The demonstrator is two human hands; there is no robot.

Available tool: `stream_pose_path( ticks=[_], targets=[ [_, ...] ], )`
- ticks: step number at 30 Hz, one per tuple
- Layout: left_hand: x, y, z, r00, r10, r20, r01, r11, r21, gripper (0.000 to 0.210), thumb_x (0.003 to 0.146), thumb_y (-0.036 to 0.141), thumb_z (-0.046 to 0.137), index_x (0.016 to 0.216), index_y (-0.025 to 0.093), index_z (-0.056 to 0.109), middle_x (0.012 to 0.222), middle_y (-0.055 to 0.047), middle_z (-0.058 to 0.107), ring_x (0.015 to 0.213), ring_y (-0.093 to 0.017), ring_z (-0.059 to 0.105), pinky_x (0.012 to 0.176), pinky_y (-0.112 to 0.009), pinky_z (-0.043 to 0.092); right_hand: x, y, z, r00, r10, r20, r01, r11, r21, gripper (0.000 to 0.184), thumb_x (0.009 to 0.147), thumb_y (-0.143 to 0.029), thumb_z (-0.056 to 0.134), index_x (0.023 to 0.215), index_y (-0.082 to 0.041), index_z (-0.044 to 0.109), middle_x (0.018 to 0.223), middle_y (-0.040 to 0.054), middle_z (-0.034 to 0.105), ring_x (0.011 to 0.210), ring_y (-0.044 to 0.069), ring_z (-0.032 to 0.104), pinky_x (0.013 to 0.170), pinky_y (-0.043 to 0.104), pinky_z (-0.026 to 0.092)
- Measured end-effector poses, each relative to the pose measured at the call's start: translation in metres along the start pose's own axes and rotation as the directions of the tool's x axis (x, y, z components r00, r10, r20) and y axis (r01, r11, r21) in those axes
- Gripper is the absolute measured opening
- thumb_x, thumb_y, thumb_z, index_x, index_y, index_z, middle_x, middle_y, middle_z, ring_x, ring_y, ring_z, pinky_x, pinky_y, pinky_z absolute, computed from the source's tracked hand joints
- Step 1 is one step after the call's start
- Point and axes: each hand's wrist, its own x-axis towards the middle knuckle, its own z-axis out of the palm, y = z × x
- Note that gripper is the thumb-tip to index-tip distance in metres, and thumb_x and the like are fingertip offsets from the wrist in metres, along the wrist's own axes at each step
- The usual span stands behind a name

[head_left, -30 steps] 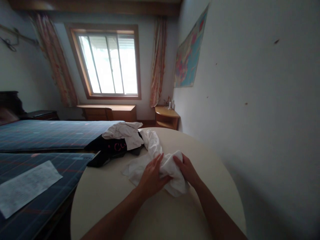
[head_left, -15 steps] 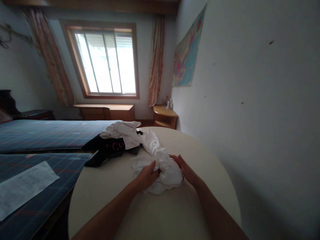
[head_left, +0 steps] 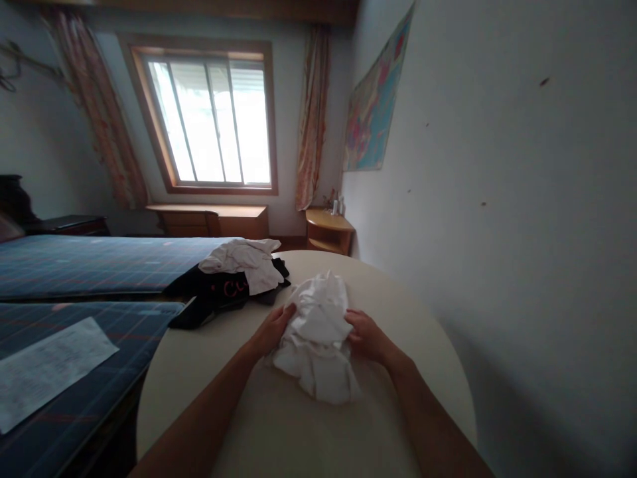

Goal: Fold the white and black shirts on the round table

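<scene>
A crumpled white garment (head_left: 321, 325) is bunched above the middle of the round cream table (head_left: 303, 438), its lower part hanging toward me. My left hand (head_left: 276, 326) grips its left edge, thumb on top and fingers partly hidden behind the fabric. On the opposite side my right hand (head_left: 367, 334) is closed on the right edge. What kind of garment it is, the folds do not show. Left of it, a black garment with pink lettering (head_left: 219, 292) lies over the table's far left edge, with a whitish garment (head_left: 243, 259) heaped on top.
Beds with blue plaid covers (head_left: 114, 262) stand at the left, and a sheet of paper (head_left: 54, 368) lies on the nearer one. A white wall (head_left: 522, 279) rises close on the right. Behind the table are a corner shelf (head_left: 328, 222) and a wooden desk (head_left: 239, 214).
The white garment has been drawn away from the dark pile and gathered upright between my hands. My left hand has shifted left and up to its edge.
</scene>
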Motion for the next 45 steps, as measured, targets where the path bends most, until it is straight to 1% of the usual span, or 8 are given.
stream_pose_path(
  ticks=[4, 11, 16, 20, 25, 32, 40, 45],
  targets=[
    [0.011, -0.011, -0.008, 0.955, 0.127, -0.268, -0.116, 0.992, 0.057, 0.063, 0.088, 0.064, 0.046, 0.116, 0.013, 0.068, 0.115, -0.011, 0.071, 0.119, -0.029, 0.058, 0.104, -0.040, 0.041, -0.003, 0.015, -0.013, 0.953, 0.214, -0.216, -0.223, 0.975, -0.019, 0.026, 0.090, -0.029, 0.041, 0.094, -0.019, 0.064, 0.091, 0.0103, 0.071, 0.085, 0.021, 0.064, 0.080, 0.030, 0.045],
    [0.019, -0.029, -0.016, 0.843, 0.079, -0.532, -0.119, 0.992, -0.041, 0.057, 0.084, 0.064, 0.047, 0.108, 0.015, 0.067, 0.112, -0.008, 0.070, 0.110, -0.025, 0.060, 0.098, -0.035, 0.043, -0.018, 0.038, -0.039, 0.607, 0.498, -0.619, -0.522, 0.837, 0.162, 0.033, 0.084, -0.035, 0.044, 0.104, -0.019, 0.064, 0.075, 0.0058, 0.069, 0.070, 0.023, 0.062, 0.066, 0.030, 0.043],
    [0.021, -0.037, -0.008, 0.890, -0.040, -0.455, -0.037, 0.986, -0.160, 0.058, 0.071, 0.072, 0.055, 0.081, 0.016, 0.067, 0.081, -0.005, 0.069, 0.087, -0.025, 0.063, 0.082, -0.035, 0.048, -0.014, 0.042, -0.023, 0.802, 0.252, -0.542, -0.238, 0.966, 0.098, 0.047, 0.085, -0.045, 0.045, 0.118, -0.018, 0.065, 0.115, 0.0118, 0.069, 0.107, 0.026, 0.062, 0.095, 0.038, 0.045],
    [0.011, -0.030, -0.002, 0.955, 0.012, -0.295, -0.045, 0.994, -0.103, 0.054, 0.076, 0.070, 0.055, 0.076, 0.016, 0.061, 0.074, -0.003, 0.065, 0.075, -0.021, 0.059, 0.069, -0.031, 0.047, -0.011, 0.037, -0.007, 0.969, 0.118, -0.217, -0.118, 0.993, 0.012, 0.049, 0.083, -0.046, 0.056, 0.121, -0.018, 0.067, 0.131, 0.0121, 0.063, 0.124, 0.027, 0.054, 0.108, 0.040, 0.037],
    [-0.001, -0.023, 0.006, 0.980, 0.196, -0.043, -0.181, 0.957, 0.226, 0.041, 0.074, 0.052, 0.072, 0.093, 0.019, 0.056, 0.080, 0.001, 0.062, 0.073, -0.017, 0.057, 0.068, -0.026, 0.044, -0.008, 0.030, -0.005, 0.960, 0.233, -0.156, -0.248, 0.965, -0.087, 0.041, 0.084, -0.045, 0.057, 0.112, -0.018, 0.071, 0.118, 0.0120, 0.069, 0.114, 0.027, 0.059, 0.101, 0.037, 0.040],
    [0.008, -0.024, 0.003, 0.930, 0.291, -0.225, -0.154, 0.863, 0.480, 0.021, 0.090, 0.038, 0.053, 0.101, 0.022, 0.063, 0.093, -0.002, 0.069, 0.086, -0.019, 0.064, 0.079, -0.029, 0.046, -0.019, 0.000, -0.019, 0.921, 0.374, -0.107, -0.387, 0.861, -0.329, 0.029, 0.085, -0.039, 0.055, 0.094, -0.018, 0.073, 0.098, 0.0129, 0.073, 0.094, 0.027, 0.066, 0.078, 0.032, 0.045],
    [0.014, -0.022, -0.009, 0.910, 0.270, -0.314, -0.084, 0.863, 0.497, 0.021, 0.086, 0.023, 0.049, 0.098, 0.021, 0.066, 0.097, -0.004, 0.072, 0.089, -0.020, 0.067, 0.083, -0.030, 0.048, -0.043, -0.062, -0.052, 0.812, 0.397, 0.427, -0.323, 0.916, -0.237, 0.025, 0.072, -0.041, 0.068, 0.058, -0.020, 0.069, 0.058, 0.0039, 0.066, 0.057, 0.019, 0.061, 0.051, 0.026, 0.034],
    [0.013, -0.025, -0.005, 0.913, 0.230, -0.337, -0.049, 0.882, 0.468, 0.021, 0.084, 0.021, 0.048, 0.097, 0.020, 0.064, 0.089, -0.003, 0.071, 0.083, -0.021, 0.066, 0.078, -0.031, 0.048, -0.014, -0.035, -0.046, 0.940, 0.337, 0.042, -0.322, 0.923, -0.211, 0.033, 0.069, -0.046, 0.074, 0.089, -0.020, 0.071, 0.092, 0.0081, 0.072, 0.081, 0.023, 0.064, 0.069, 0.029, 0.044]
  ],
)
